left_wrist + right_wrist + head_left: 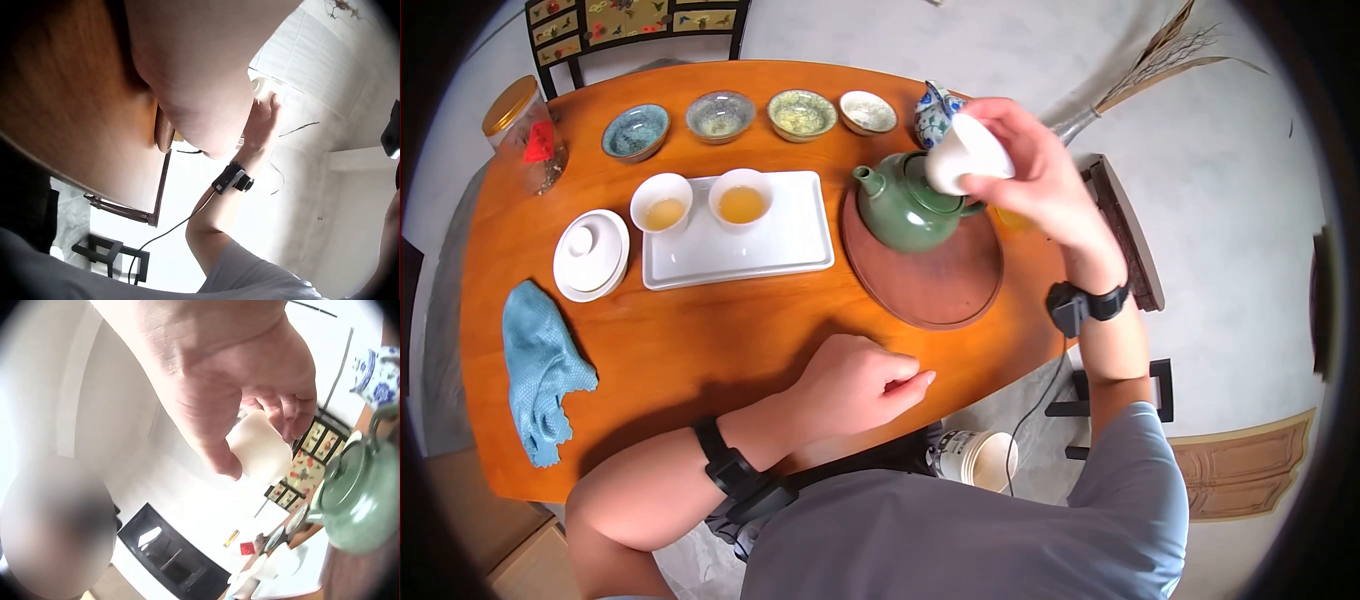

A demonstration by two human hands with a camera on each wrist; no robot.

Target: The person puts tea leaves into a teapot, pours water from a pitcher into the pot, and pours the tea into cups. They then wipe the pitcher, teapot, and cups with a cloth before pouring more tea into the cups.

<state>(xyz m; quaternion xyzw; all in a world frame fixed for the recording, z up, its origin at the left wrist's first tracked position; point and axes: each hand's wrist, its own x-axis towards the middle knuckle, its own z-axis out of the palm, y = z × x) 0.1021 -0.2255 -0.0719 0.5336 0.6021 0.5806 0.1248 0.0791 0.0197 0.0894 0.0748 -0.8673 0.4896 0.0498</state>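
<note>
My right hand (1040, 165) grips a white teacup (975, 155) between thumb and fingers, raised and tilted above the green teapot (910, 215). In the right wrist view the teacup (262, 447) shows its pale outer wall, fingers curled round its far side. The teapot stands lidded on a round brown board (925, 285). Near the front table edge is my left hand (855, 385), idle, its fingers loosely curled with no object showing in them. Two white cups of amber tea, one (662, 205) at the left and one (740, 200) at the right, stand at the white tray (800, 255).
Several patterned bowls line the back, among them a blue one (636, 133). A lidded white bowl (590, 255), a blue cloth (545, 365) and a gold-lidded jar (525, 135) are at the left. A blue-and-white pot (935, 115) stands behind the teapot. A bucket (980, 457) is below the table.
</note>
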